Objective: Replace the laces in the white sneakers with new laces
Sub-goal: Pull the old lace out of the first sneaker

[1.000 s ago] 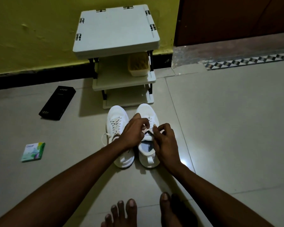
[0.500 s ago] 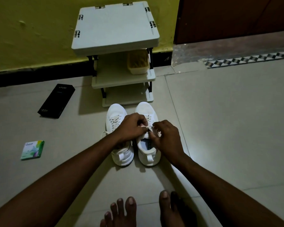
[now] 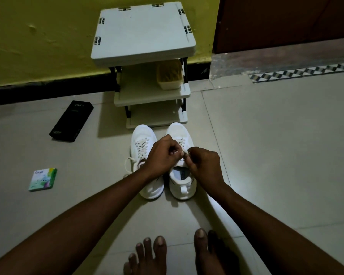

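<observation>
**Head view.** A pair of white sneakers is shown at the centre of the frame on a tiled floor (image 3: 276, 155). The heels are turned toward the lower edge and the toes toward the shoe rack (image 3: 143, 36) at upper centre.

The left hand (image 3: 163, 155) and the right hand (image 3: 206, 165) are brought together over the frame-right sneaker (image 3: 184, 187). The fingers of both are curled, and its lace (image 3: 181, 143) is pinched between the meeting fingertips (image 3: 178, 152). Whether a knot, a loop or a free end is held cannot be told, since it is hidden by the knuckles.

The grip sits at the top of the lacing, just above the shoe's opening. The sneaker's long axis runs from lower to upper frame, so the rest of the lacing lies beyond the grip, toward the toe. Both hands are equally near. The left forearm is carried across the heel of the frame-left sneaker (image 3: 144, 133), which is fully laced, with a loose loop (image 3: 127, 165) lying at its frame-left side.

The step is judged to be the undoing of the old lace, early in the task. A pull outward across the long axis is likely called for.

A black box (image 3: 72, 121) and a small green packet (image 3: 43, 179) lie at middle left. No new laces can be made out.
</observation>
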Demonstrator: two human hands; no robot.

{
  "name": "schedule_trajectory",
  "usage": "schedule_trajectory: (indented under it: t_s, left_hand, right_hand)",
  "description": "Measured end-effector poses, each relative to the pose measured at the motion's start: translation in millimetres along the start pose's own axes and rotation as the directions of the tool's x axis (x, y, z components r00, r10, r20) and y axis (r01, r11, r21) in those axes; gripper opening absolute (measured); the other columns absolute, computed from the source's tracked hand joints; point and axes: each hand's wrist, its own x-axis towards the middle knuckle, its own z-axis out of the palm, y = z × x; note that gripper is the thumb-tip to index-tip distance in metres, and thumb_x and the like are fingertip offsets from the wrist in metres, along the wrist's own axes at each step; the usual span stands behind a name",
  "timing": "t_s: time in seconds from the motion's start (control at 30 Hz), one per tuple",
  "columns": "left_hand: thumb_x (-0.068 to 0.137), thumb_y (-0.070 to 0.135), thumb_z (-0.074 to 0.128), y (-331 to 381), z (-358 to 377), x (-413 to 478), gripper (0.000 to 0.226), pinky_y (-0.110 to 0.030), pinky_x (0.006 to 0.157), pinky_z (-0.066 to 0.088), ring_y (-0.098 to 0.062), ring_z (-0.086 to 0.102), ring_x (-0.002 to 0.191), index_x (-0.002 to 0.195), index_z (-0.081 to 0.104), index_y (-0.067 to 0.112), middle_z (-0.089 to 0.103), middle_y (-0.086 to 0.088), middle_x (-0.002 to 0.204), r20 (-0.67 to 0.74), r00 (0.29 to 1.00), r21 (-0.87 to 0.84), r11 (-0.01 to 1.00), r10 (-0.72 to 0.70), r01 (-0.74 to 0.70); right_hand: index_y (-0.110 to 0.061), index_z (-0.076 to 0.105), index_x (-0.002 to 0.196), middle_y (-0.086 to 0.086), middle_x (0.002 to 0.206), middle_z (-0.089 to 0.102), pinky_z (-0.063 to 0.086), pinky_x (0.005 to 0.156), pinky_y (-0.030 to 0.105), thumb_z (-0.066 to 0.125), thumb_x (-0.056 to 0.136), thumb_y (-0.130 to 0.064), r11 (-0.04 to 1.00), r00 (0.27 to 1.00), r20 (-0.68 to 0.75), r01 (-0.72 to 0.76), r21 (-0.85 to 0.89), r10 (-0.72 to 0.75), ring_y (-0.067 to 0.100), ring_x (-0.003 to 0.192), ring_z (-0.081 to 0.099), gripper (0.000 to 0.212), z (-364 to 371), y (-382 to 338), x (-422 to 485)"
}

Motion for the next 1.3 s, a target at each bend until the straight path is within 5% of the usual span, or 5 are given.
schedule_trajectory:
  t_s: [0.17, 0.73, 0.9, 1.1, 1.3]
  left_hand:
    - [0.087, 0.011, 0.075, 6, 0, 7, 0.007, -0.033, 0.081, 0.057, -0.011, 0.066, 0.076, 0.081, 0.075, 0.013, 0.066, 0.006, 0.076, 0.122, 0.972, -0.152, 0.964, -0.202, 0.22]
    - [0.083, 0.019, 0.073, -6, 6, 7, 0.009, -0.033, 0.078, 0.047, -0.005, 0.055, 0.08, 0.083, 0.064, 0.023, 0.052, 0.008, 0.089, 0.165, 0.985, -0.024, 0.999, -0.04, 0.044]
    - [0.087, 0.02, 0.069, -2, -1, 9, 0.009, -0.04, 0.08, 0.05, -0.011, 0.055, 0.084, 0.086, 0.061, 0.024, 0.051, 0.005, 0.096, 0.202, 0.979, 0.049, 0.999, 0.0, -0.01]
    - [0.089, 0.016, 0.073, -5, -15, 18, 0.007, -0.039, 0.089, 0.053, -0.013, 0.062, 0.097, 0.093, 0.067, 0.016, 0.062, 0.003, 0.103, 0.295, 0.956, 0.011, 1.0, -0.006, 0.002]
    - [0.09, 0.017, 0.076, 0, -24, 23, 0.009, -0.039, 0.074, 0.062, -0.014, 0.073, 0.077, 0.083, 0.071, 0.02, 0.074, 0.001, 0.089, 0.225, 0.962, -0.016, 0.986, -0.156, 0.164]
  right_hand:
    - [-0.013, 0.069, 0.09, 0.0, 0.071, 0.072, 0.053, 0.059, 0.033, 0.076, 0.085, -0.021, 0.997, 0.997, -0.065, -0.047, 0.065, 0.051, 0.019, 0.062, 0.068, 0.011, 0, -1, -4]
    - [-0.01, 0.065, 0.078, 0.006, 0.067, 0.066, 0.051, 0.058, 0.04, 0.068, 0.086, -0.017, 0.98, 0.989, -0.084, -0.108, 0.165, 0.123, 0.024, 0.063, 0.066, 0.012, 11, 3, -7]
    - [-0.011, 0.073, 0.095, 0.005, 0.081, 0.075, 0.057, 0.063, 0.037, 0.074, 0.087, -0.018, 0.987, 0.988, -0.122, -0.073, 0.144, 0.09, 0.021, 0.068, 0.072, 0.011, 8, 6, -8]
    - [-0.015, 0.072, 0.091, 0.002, 0.077, 0.073, 0.056, 0.062, 0.038, 0.075, 0.088, -0.023, 0.993, 0.99, -0.118, -0.062, 0.104, 0.074, 0.019, 0.066, 0.071, 0.009, 7, 5, -8]
    - [-0.013, 0.073, 0.093, 0.003, 0.081, 0.074, 0.057, 0.062, 0.039, 0.074, 0.088, -0.021, 0.994, 0.991, -0.123, -0.04, 0.102, 0.053, 0.021, 0.066, 0.071, 0.009, 8, 4, -8]
